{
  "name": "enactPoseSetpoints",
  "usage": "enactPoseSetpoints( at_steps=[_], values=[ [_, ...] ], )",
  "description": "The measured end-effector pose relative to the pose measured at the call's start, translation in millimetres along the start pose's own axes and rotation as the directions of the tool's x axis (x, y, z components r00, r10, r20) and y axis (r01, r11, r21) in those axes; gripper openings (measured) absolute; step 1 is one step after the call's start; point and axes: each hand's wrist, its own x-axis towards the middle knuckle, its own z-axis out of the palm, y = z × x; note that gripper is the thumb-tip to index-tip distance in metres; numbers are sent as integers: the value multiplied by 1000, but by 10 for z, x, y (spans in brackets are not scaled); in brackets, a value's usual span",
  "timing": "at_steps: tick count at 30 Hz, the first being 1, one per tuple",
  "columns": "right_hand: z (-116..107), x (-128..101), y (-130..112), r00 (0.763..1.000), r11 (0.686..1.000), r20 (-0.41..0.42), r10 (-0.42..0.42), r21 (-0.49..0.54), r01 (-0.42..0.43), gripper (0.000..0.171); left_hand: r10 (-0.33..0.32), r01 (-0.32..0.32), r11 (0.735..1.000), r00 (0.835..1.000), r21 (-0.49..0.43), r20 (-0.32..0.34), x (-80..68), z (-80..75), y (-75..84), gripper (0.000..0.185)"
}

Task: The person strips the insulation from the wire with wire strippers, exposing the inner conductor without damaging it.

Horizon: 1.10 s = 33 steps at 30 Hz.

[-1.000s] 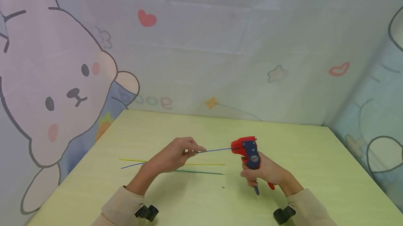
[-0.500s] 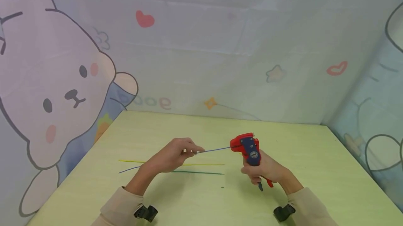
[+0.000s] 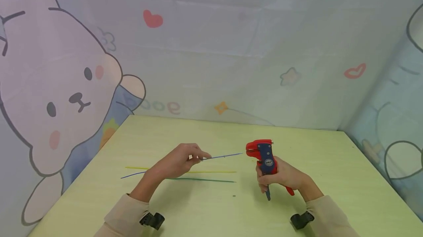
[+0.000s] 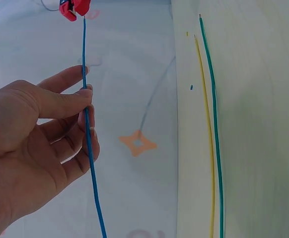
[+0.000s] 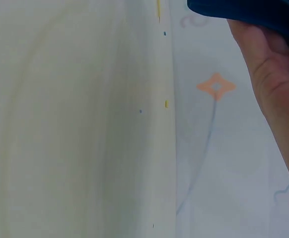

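Observation:
Above the table, my left hand [image 3: 180,160] pinches a thin blue wire [image 3: 219,157] between thumb and fingers. The wire's tail runs back past the left wrist. In the left wrist view, the blue wire [image 4: 92,148] has a short bare tip, just below the red head of a wire stripper [image 4: 76,7]. My right hand [image 3: 285,176] grips that red and dark blue wire stripper [image 3: 265,156] upright by its handles. Its mouth faces the wire's tip across a small gap. The right wrist view shows only a dark blue handle [image 5: 249,10] and part of the hand [image 5: 278,84].
A yellow wire [image 3: 214,172] and a green wire [image 3: 208,180] lie side by side on the pale table [image 3: 330,178]. Small cut bits lie about, including a dark one [image 3: 234,196] and a yellow one [image 5: 166,103]. A printed cloth [image 3: 231,64] hangs behind.
The blue wire's end was in the stripper's mouth and is now out of it. My left hand has shifted slightly left, the right hand with the stripper slightly right.

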Motion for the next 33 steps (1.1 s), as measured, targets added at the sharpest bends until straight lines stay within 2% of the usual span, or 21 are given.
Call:
enactPoseSetpoints(
  at_steps=[5, 10, 14, 20, 25, 30, 33],
  values=[
    [-2, -8, -22, 999, 999, -16, 42, -11, -42, 6, -6, 6, 1000, 999, 17, 33, 8, 22, -15, 34],
    [-22, -30, -20, 988, 991, -77, 137, 15, -136, 12, -2, -2, 999, 998, 48, 70, 6, 51, -26, 32],
    [-33, -48, -4, 976, 980, -119, 181, 101, -170, 25, -13, 7, 998, 995, 59, 103, 3, 79, -49, 31],
    [-47, -68, -44, 967, 960, -149, 208, 219, -173, 41, 1, -11, 997, 992, 80, 127, 7, 116, -95, 31],
    [-44, -64, -27, 961, 966, -195, 197, 207, -156, 42, 1, -16, 996, 988, 93, 156, 1, 160, -106, 33],
    [-48, -42, 40, 939, 975, -278, 204, 138, -172, 34, -6, -18, 993, 981, 118, 196, -11, 214, -126, 40],
    [-44, -21, 48, 922, 970, -305, 237, 120, -210, 34, -20, -7, 992, 977, 125, 211, -18, 224, -139, 38]
  ],
)
